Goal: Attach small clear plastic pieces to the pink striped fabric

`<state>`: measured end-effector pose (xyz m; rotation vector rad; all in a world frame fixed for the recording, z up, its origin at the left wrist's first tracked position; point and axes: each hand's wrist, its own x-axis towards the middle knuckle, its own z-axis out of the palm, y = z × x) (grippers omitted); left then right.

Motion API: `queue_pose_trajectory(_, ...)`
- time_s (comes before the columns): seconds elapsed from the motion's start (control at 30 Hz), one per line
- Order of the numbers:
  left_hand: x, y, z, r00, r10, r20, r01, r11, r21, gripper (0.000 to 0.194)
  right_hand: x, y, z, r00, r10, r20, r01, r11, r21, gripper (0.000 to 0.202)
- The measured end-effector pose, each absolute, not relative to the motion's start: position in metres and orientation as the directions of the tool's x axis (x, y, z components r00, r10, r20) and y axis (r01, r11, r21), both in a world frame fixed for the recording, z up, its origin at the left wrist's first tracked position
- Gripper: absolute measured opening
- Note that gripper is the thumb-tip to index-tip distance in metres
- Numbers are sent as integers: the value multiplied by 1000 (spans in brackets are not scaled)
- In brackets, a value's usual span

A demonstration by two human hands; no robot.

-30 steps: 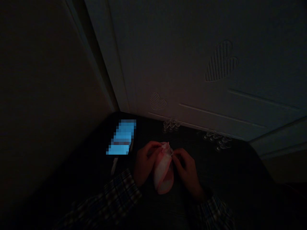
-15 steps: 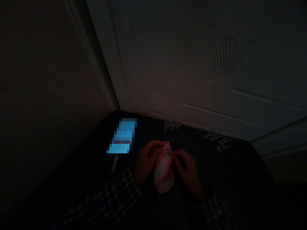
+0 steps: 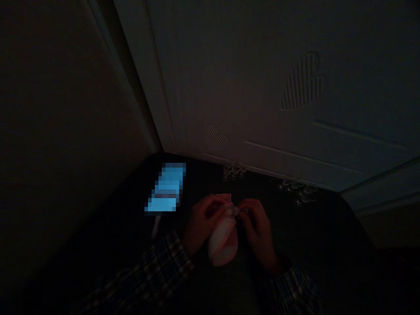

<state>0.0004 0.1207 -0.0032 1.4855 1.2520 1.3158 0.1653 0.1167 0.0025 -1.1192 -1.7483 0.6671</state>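
Note:
In dim light, a pink and white rounded object (image 3: 223, 245) hangs or rests between my hands over the dark table. My left hand (image 3: 201, 221) pinches its gathered top from the left. A small clear piece (image 3: 232, 211) shows at that top, between the fingertips of both hands. My right hand (image 3: 259, 225) is closed on the right side, its thumb and fingers at a small clear piece whose shape is too dark to make out.
A lit phone (image 3: 167, 188) with a blurred screen lies at the left, a pale strip (image 3: 156, 226) below it. Small clear items stand in two groups, near the middle (image 3: 233, 171) and at the right (image 3: 298, 191), before a panel (image 3: 262, 87) with heart reliefs.
My right fingers have risen slightly, and a clear piece now shows between the hands. The pink and white object's top has spread a little. The view has shifted slightly.

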Motion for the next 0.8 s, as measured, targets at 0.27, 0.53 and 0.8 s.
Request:
queue_pose_trajectory(0.27, 1, 119, -7, -23, 981, 190, 181, -183, 966, 9, 167, 117, 3, -74, 905, 420, 373, 416, -830, 29)
queue_pose_trajectory(0.53, -1, 119, -4, -38, 984, 174, 180, -165, 970, 10, 170, 117, 2, -107, 956, 274, 296, 293, -909, 31)
queue_pose_trajectory(0.8, 0, 118, -2, -25, 984, 177, 200, -168, 965, 7, 171, 118, 4, -104, 976, 191, 334, 215, -918, 20)
